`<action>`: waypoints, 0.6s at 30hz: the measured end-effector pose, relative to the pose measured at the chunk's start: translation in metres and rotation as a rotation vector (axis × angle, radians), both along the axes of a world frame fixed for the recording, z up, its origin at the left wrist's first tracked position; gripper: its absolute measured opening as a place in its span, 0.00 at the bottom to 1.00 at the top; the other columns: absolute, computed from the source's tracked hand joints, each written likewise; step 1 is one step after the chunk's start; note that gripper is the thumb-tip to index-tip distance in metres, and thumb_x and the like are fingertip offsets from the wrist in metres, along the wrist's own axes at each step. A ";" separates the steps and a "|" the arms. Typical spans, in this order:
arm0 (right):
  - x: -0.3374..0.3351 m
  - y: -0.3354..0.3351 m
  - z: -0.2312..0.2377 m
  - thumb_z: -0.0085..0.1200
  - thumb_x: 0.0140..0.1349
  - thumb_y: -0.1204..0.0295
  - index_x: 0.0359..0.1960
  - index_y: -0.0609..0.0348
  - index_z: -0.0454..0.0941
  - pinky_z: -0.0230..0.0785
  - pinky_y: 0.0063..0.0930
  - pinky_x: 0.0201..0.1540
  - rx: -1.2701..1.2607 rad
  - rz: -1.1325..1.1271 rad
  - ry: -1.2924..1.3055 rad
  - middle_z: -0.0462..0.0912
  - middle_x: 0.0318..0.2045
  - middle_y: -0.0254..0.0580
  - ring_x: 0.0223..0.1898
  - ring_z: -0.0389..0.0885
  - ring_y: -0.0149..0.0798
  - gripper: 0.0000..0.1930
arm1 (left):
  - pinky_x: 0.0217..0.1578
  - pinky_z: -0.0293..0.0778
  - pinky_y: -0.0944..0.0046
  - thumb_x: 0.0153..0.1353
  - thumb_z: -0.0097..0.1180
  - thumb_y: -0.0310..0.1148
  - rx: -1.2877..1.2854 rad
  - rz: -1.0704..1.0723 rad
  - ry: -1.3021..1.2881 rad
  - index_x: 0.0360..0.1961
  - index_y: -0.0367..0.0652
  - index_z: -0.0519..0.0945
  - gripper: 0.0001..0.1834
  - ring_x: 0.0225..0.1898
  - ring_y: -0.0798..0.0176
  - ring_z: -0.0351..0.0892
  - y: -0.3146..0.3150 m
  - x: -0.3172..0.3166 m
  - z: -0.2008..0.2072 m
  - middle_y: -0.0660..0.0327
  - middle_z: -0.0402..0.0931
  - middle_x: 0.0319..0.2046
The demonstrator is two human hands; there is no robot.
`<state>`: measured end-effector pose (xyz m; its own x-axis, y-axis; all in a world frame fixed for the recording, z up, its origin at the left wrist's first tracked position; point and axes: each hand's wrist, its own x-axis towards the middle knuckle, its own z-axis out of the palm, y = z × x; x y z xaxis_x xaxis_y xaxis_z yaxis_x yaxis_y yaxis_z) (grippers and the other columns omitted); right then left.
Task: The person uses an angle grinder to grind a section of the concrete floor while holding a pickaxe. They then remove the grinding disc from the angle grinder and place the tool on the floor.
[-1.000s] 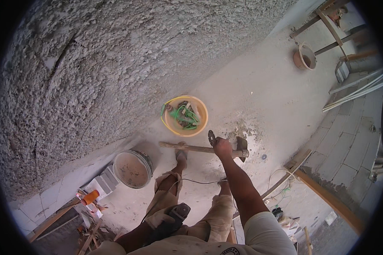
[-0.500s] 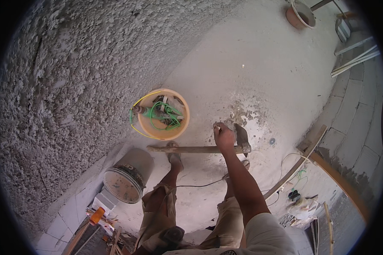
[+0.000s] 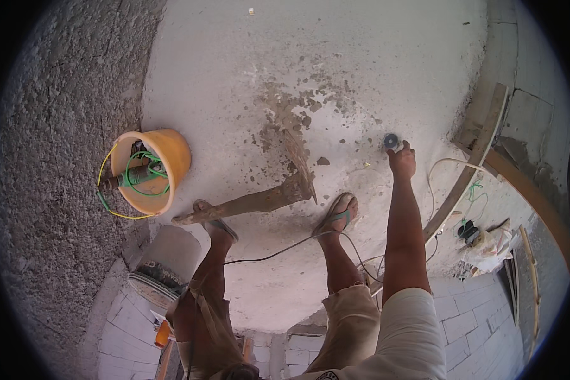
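Observation:
My right hand (image 3: 402, 161) reaches down at the right end of an outstretched arm. Its fingers are closed at the edge of a small round dark object (image 3: 391, 141), like a disc or short cylinder; its exact kind is unclear. Left of that hand, a dirt-caked hoe (image 3: 253, 201) with a wooden handle lies across the floor in front of my sandalled feet. Its blade points away from me, towards scattered crumbs of mortar (image 3: 297, 104). My left hand is out of the picture.
On the left, a tipped-looking orange bucket (image 3: 177, 155) holds a green power tool with a cord. A grey bucket (image 3: 171, 250) stands nearer. A dark cable (image 3: 272, 256) crosses between my legs. Planks (image 3: 475, 161) lie along the right, beside a plastic bag (image 3: 491, 244).
My right hand has moved from over the hoe out to the right, reaching the small round object that lay on the floor. The view has shifted, and the hoe's blade now points farther forward.

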<state>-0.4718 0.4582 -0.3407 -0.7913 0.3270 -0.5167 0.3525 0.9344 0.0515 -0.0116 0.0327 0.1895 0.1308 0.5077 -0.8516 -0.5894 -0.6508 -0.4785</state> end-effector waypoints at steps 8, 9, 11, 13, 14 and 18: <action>0.001 0.003 -0.010 0.69 0.65 0.52 0.60 0.45 0.77 0.81 0.61 0.52 -0.069 -0.178 0.057 0.87 0.53 0.57 0.52 0.88 0.68 0.26 | 0.62 0.79 0.54 0.38 0.77 0.35 0.022 0.097 0.057 0.76 0.40 0.70 0.57 0.58 0.56 0.85 0.045 -0.026 0.036 0.55 0.82 0.59; 0.011 0.011 0.005 0.67 0.66 0.50 0.58 0.45 0.79 0.80 0.61 0.52 -0.095 -0.195 0.020 0.89 0.50 0.57 0.51 0.89 0.67 0.24 | 0.62 0.79 0.54 0.38 0.77 0.35 0.024 0.108 0.085 0.76 0.40 0.70 0.57 0.58 0.55 0.85 0.048 -0.030 0.045 0.54 0.82 0.59; 0.079 0.014 0.045 0.65 0.67 0.48 0.53 0.45 0.83 0.80 0.60 0.49 -0.168 -0.051 -0.088 0.92 0.44 0.57 0.48 0.90 0.65 0.21 | 0.61 0.80 0.54 0.37 0.76 0.34 0.015 0.110 0.133 0.76 0.40 0.69 0.58 0.57 0.55 0.85 0.050 -0.034 0.069 0.54 0.82 0.59; 0.155 0.014 0.115 0.68 0.64 0.49 0.48 0.44 0.89 0.80 0.58 0.50 -0.257 -0.050 -0.187 0.92 0.42 0.54 0.47 0.90 0.64 0.18 | 0.60 0.81 0.53 0.37 0.76 0.34 -0.017 0.101 0.215 0.76 0.39 0.69 0.58 0.56 0.54 0.86 0.046 -0.045 0.096 0.53 0.82 0.58; 0.192 0.010 0.160 0.69 0.63 0.50 0.47 0.42 0.91 0.80 0.57 0.50 -0.366 -0.071 -0.293 0.92 0.43 0.52 0.47 0.90 0.62 0.17 | 0.59 0.81 0.53 0.37 0.76 0.34 -0.039 0.096 0.252 0.76 0.39 0.69 0.58 0.55 0.53 0.86 0.042 -0.048 0.114 0.53 0.82 0.58; 0.300 0.009 0.332 0.65 0.70 0.49 0.53 0.46 0.91 0.77 0.56 0.56 -0.518 -0.148 -0.396 0.91 0.43 0.59 0.51 0.88 0.64 0.20 | 0.56 0.83 0.52 0.37 0.75 0.33 -0.080 0.083 0.441 0.77 0.38 0.68 0.58 0.52 0.52 0.86 0.027 -0.076 0.187 0.51 0.82 0.57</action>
<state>-0.1722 0.4671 -0.0091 -0.4754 0.0491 -0.8784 0.5254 0.8167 -0.2387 -0.0878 0.0602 0.3767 -0.2922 0.4311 -0.8537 -0.6696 -0.7295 -0.1392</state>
